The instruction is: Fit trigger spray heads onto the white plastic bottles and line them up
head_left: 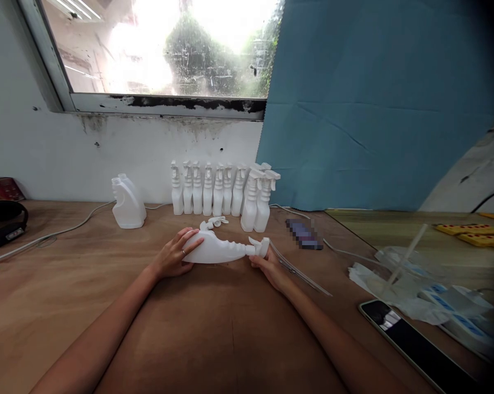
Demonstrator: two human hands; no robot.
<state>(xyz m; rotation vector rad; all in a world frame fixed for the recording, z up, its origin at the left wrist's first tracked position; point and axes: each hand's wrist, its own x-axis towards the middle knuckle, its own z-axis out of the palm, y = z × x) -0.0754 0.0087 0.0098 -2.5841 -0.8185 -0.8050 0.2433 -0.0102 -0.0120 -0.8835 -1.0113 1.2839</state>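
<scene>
A white plastic spray bottle (pixel 218 249) lies on its side on the wooden table (pixel 66 295), neck pointing right. My left hand (pixel 173 257) is wrapped round its base end. My right hand (pixel 267 264) is closed on the white trigger sprayer head (pixel 260 247) at the bottle's neck. A thin clear dip tube (pixel 300 273) trails from the head to the right. Another loose white sprayer head (pixel 213 222) lies just behind the bottle.
A row of several capped white spray bottles (pixel 222 191) stands by the wall. Two uncapped bottles (pixel 127 205) stand to their left. A phone (pixel 415 342), white wrappers (pixel 395 273), yellow strips (pixel 472 232), a blurred dark object (pixel 303 234) and a cable (pixel 45 238) lie around.
</scene>
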